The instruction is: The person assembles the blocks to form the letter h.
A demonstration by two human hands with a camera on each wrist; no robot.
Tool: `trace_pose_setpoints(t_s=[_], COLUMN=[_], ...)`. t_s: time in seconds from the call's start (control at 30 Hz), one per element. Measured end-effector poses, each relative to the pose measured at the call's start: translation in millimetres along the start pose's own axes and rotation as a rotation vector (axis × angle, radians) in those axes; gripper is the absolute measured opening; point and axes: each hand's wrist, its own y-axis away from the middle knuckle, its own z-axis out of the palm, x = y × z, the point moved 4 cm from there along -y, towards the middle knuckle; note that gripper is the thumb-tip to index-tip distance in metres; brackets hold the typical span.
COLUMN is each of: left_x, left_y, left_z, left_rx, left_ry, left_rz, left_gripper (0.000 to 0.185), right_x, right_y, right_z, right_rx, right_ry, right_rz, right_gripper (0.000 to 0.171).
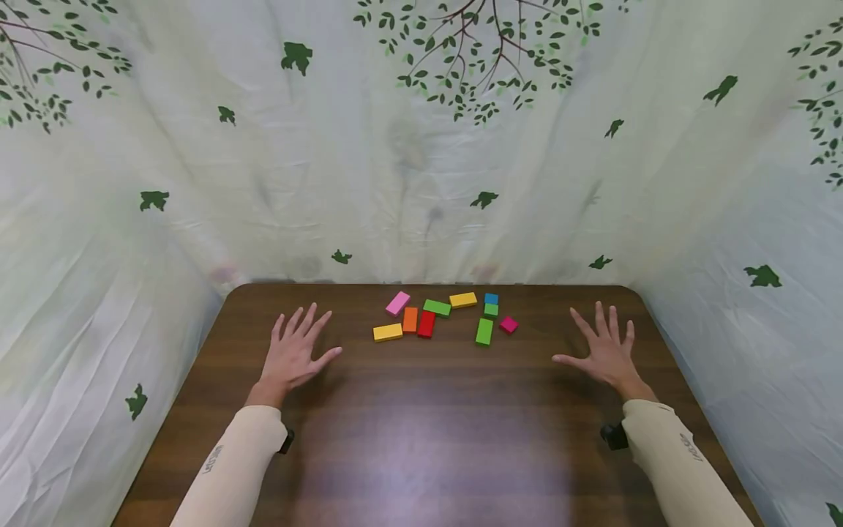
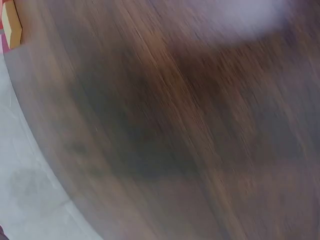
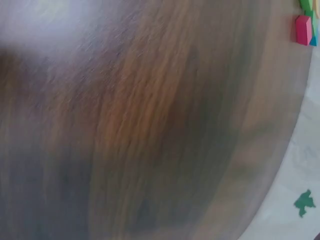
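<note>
No container shows; the blocks lie loose on the brown table (image 1: 421, 439) at its far edge, toward twelve o'clock from both hands. From the left: a yellow block (image 1: 387, 332), pink block (image 1: 397, 302), orange block (image 1: 410, 319), red block (image 1: 426, 323), then a green block (image 1: 484, 331) and a magenta block (image 1: 508, 324). The left hand (image 1: 293, 355) rests flat at nine o'clock of the blocks, fingers spread wide, holding nothing. The right hand (image 1: 604, 351) lies at three o'clock, likewise spread and empty. The wrist views are blurred.
</note>
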Motion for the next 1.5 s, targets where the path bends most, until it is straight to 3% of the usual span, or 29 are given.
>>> trace_pose_setpoints(t_s=[0.3,0.87,1.23,1.5], left_x=[22.0,67.5,80.1,87.1], left_y=[-19.1,-51.4,-66.5,-75.1], left_z=[15.4,46.2,64.0,69.2], left_rx=[-0.045,-0.135,-0.215,-0.239], left_ry=[-0.023,0.048,0.126,0.081], left_rz=[0.02,0.039,0.0,0.035], left_gripper=[0.066,0.06,0.059,0.051], right_x=[-19.9,-74.3,-107.5,-117.9], right_y=[-17.5,-56.1,-70.6,-77.9], right_z=[7.1,19.1,29.5,38.1], right_rx=[0.011,0.02,-0.027,-0.024], right_ry=[-0.016,-0.017,-0.022,-0.015], right_rz=[-0.024,-0.094,-0.112,-0.152], right_gripper=[0.107,0.104,0.1,0.101])
